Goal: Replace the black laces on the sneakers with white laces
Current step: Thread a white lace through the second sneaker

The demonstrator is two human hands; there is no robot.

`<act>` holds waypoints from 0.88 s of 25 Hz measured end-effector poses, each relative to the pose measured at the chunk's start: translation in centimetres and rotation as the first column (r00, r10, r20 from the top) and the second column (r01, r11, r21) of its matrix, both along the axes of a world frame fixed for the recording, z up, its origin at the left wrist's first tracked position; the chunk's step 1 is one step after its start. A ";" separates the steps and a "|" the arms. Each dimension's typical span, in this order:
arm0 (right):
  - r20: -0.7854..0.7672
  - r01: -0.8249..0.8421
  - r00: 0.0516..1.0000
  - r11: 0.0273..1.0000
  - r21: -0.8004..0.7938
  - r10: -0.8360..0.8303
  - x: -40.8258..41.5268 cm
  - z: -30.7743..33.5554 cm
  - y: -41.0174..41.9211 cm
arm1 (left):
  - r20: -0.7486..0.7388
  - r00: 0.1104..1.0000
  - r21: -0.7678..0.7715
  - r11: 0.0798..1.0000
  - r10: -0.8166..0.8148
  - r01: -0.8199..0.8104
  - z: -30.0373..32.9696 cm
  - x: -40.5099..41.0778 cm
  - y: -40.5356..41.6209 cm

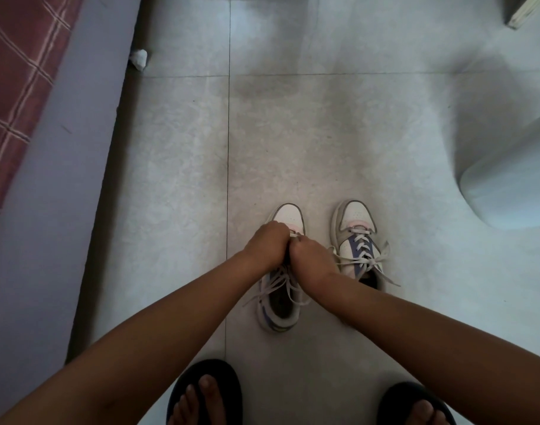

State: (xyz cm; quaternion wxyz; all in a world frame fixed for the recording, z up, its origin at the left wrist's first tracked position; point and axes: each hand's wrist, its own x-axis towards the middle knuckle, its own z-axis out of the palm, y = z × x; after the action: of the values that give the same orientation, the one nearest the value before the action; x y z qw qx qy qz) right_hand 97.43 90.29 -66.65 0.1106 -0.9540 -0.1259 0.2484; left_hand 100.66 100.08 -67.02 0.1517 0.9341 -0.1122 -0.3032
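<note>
The left-hand sneaker stands on the tiled floor at lower centre of the frame, toe pointing up-frame. A white lace is already threaded through it, and loose lengths spill across its open collar and trail onto the floor. Both hands meet over the lower eyelets near the toe. The left hand is clenched, fingers curled down onto the lacing; the right hand presses against it, also curled, apparently pinching the same lace. The exact grip is hidden beneath the knuckles. The hands sit close together, probably to draw the lace snug through the front rows.

Just beside it, to the right in the frame, the second sneaker already carries white lacing crossed over a blue tongue, ends lying slack on either side. No black lace is visible anywhere. Judged from this, the task is near its end.

At the bottom edge, the person's feet rest in dark sandals. A bed with a red checked cover fills the upper left. A crumpled white scrap lies by its base.
</note>
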 end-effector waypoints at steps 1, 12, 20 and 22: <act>0.004 0.002 1.000 1.000 -0.003 -0.002 -0.1 0.1 0.0 | -0.021 0.999 -0.030 0.999 0.029 -0.030 0.0 0.1 0.2; -0.042 -0.095 0.995 0.981 -0.171 0.089 1.0 -0.1 1.6 | -0.008 0.979 -0.219 0.955 0.203 -0.200 -1.1 -1.5 1.9; 0.025 -0.239 0.970 0.970 -0.052 0.240 2.3 -1.4 -0.7 | 0.137 0.946 -0.376 0.899 0.295 -0.226 -2.1 -3.2 2.6; 0.080 -0.172 0.983 0.982 0.072 0.166 1.2 -2.4 -2.4 | 0.162 0.929 -0.428 0.872 0.334 -0.238 -2.4 -3.9 2.4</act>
State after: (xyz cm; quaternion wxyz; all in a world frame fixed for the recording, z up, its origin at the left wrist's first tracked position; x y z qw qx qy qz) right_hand 98.65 87.92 -69.00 0.1219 -0.9433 -0.2202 0.2165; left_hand 96.77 102.44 -69.39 0.3693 0.9179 -0.0485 -0.1369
